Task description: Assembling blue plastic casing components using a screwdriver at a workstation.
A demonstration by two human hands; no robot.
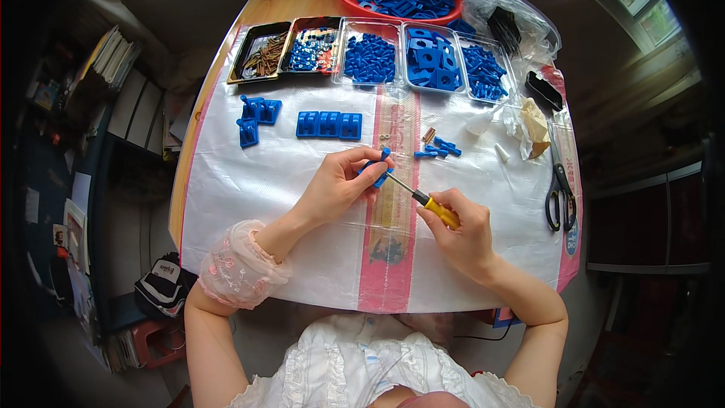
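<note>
Over the middle of the table, my left hand pinches a small blue plastic part; the fingers cover much of it. My right hand is closed round the yellow and black handle of a screwdriver, whose metal shaft points up and left so its tip meets the blue part. Just beyond lie two small pale nuts. To the right are several loose blue pegs and a few brass-coloured screws. A row of blue block-shaped pieces and a cluster of blue assemblies sit farther left.
Along the back stand trays of screws, small metal hardware and blue parts, before a red basin heaped with blue pieces. Black-handled scissors lie at right, near a small white nozzle and crumpled brown paper.
</note>
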